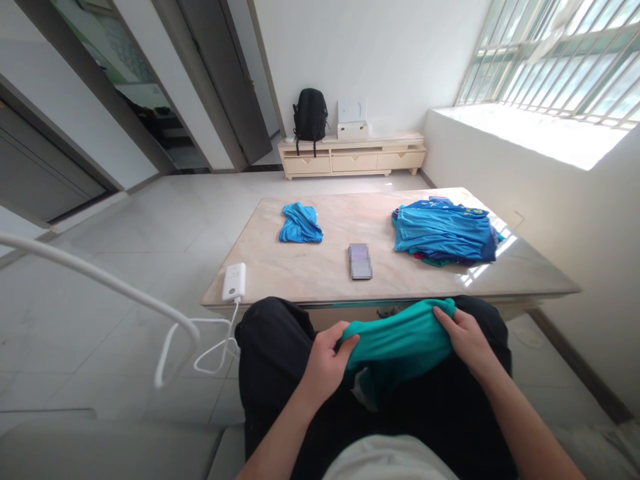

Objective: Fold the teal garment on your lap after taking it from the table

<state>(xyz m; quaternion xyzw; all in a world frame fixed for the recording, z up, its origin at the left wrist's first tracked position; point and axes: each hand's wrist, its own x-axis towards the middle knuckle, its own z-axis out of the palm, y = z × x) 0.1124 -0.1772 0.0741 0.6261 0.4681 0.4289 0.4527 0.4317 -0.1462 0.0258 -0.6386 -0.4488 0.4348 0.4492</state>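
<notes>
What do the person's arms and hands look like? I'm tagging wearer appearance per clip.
Both forearms are bare, with no sleeves, gloves, watch or rings in view. The left hand and right hand are uncovered. Black trousers cover the lap, and a pale top shows at the bottom edge.

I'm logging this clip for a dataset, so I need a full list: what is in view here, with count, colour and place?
teal garment: one, teal, on the lap, gripped at both ends
small blue garment: one, blue, crumpled on the table's far left part
pile of clothes: one pile, mostly blue, on the table's right part
phone: one, dark, flat at the table's middle
white device: one, white, at the table's near left corner, cable hanging off
table: one, pale marbled top, in front of the person
backpack: one, black, on the low cabinet
low cabinet: one, cream, against the far wall
white box: one, white, on the cabinet
left hand: grips the garment's left end
right hand: grips its right end
</notes>
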